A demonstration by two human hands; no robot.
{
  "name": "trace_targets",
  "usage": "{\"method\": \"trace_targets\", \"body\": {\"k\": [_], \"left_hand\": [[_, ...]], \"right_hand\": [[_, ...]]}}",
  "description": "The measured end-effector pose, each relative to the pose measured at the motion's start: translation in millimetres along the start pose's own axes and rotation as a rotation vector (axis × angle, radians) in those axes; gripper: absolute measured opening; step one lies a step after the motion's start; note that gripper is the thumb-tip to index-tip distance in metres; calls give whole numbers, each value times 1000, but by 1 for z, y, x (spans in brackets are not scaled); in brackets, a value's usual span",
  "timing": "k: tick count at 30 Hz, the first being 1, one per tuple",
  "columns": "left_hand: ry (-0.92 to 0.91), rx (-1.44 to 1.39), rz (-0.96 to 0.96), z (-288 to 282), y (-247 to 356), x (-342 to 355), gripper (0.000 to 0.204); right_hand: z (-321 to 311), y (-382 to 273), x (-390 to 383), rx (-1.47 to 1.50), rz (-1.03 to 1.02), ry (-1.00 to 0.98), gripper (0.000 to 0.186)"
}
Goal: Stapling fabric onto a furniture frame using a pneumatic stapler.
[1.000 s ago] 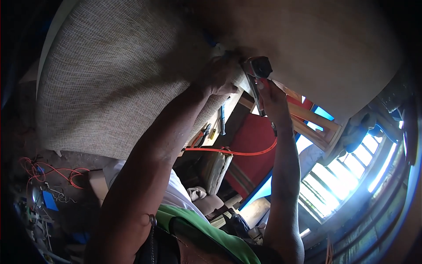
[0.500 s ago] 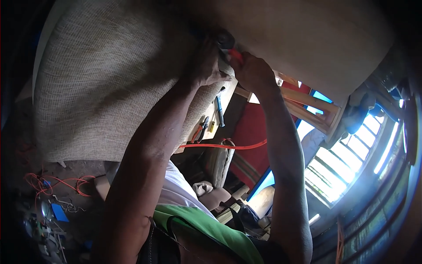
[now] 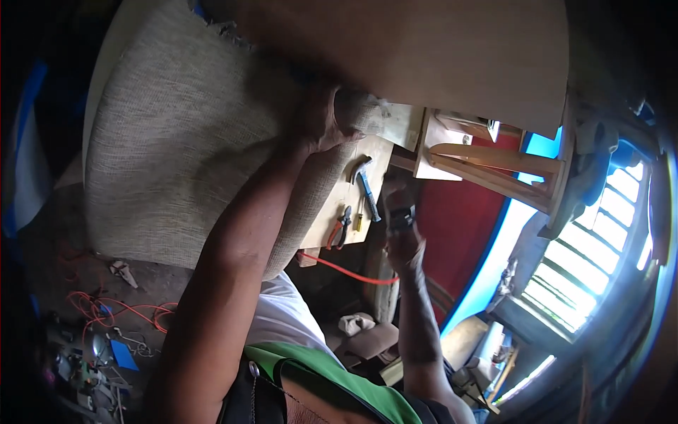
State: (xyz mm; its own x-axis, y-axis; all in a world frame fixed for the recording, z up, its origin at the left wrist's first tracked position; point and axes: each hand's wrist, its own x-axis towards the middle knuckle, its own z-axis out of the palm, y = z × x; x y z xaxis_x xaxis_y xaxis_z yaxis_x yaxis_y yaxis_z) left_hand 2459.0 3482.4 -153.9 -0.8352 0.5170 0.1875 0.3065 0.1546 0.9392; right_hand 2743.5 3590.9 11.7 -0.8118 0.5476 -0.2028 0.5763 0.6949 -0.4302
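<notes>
My left hand grips the rolled edge of woven beige fabric beside a pale board. My right hand is lower and to the right, closed on a dark tool, apparently the staple gun, with the orange hose running toward it. Between my hands, on a light plywood surface, lie a blue claw hammer, orange-handled pliers and a small yellow-handled screwdriver. The fingertips of my left hand are partly in shadow.
A wooden frame stands to the right, before a red panel with blue edging and a bright slatted window. Tangled orange hose lies on the cluttered floor at lower left. Folded cloth and cushions sit below.
My right hand has pulled the staple gun down, away from the fabric edge beside my left hand. My left hand stays on the fabric. The view has shifted slightly.
</notes>
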Motion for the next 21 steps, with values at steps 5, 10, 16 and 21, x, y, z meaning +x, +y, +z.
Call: {"method": "trace_targets", "body": {"k": [5,10,16,21], "left_hand": [[2,208,87,12,4,-10,89],[-200,223,221,-41,36,-72,59],[-349,484,180,-123,-11,-111,34],[-260,383,-8,-109,-34,16,28]], "right_hand": [[64,43,-39,-369,106,-124,53],[132,92,-16,-431,-19,26,52],[183,102,7,-418,-49,153,65],[205,93,4,-309,120,-37,78]]}}
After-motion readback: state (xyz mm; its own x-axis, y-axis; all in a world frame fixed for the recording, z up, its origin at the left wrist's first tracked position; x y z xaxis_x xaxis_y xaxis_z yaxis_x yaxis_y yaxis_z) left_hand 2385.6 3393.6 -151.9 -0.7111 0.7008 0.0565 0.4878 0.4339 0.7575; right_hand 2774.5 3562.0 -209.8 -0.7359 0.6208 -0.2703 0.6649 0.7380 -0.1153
